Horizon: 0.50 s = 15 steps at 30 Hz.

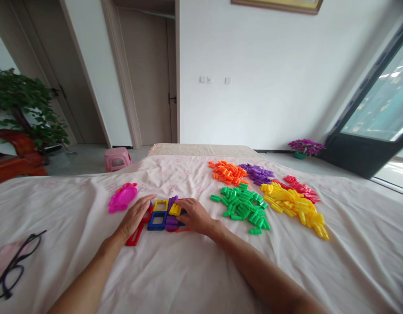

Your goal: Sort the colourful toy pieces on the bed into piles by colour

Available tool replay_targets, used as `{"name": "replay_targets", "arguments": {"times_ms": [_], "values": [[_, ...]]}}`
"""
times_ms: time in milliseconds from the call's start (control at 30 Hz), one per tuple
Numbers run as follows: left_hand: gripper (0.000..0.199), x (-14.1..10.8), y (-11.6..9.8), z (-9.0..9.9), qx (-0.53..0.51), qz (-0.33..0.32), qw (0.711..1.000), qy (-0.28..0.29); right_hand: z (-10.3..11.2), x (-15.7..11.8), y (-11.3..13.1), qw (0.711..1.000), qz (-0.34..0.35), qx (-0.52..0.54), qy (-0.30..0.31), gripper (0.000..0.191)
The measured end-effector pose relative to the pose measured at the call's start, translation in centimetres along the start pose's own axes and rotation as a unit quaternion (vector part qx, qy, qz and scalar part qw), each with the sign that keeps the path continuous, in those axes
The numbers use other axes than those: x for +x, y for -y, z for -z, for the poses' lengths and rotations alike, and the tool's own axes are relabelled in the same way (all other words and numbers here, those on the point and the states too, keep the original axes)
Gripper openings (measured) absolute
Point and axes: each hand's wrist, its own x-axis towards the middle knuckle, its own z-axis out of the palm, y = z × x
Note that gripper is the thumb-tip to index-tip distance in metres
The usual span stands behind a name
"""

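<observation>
My left hand (136, 216) rests along the left side of a cluster of frame-shaped tiles, fingers stretched forward against a red tile (134, 235). Beside it lie a yellow square frame (161, 205) and a blue square frame (157, 221). My right hand (196, 216) reaches over the cluster's right end, its fingers stretched across yellow pieces (175, 209). Purple tube pieces (171, 223) show just left of that hand. What lies beneath my right palm is mostly hidden.
Sorted heaps of plastic pieces lie to the right: green (243, 204), orange (228, 172), purple (257, 173), yellow (292, 203) and red (301, 187). A magenta toy dish (123, 197) sits left. Black-framed glasses (16, 266) lie near the left edge of the pale cloth (188, 279).
</observation>
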Motion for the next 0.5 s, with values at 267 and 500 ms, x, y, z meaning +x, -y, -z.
{"name": "replay_targets", "arguments": {"times_ms": [267, 500], "values": [[0.060, 0.5, 1.8, -0.2, -0.056, 0.021, 0.998, -0.004, -0.8, -0.5, 0.2, 0.999, -0.027, -0.014, -0.022, 0.039], [0.052, 0.3, 2.8, 2.2, 0.161, 0.029, 0.964, -0.208, 3.9, -0.2, -2.0, 0.982, -0.158, -0.013, -0.104, 0.045]]}}
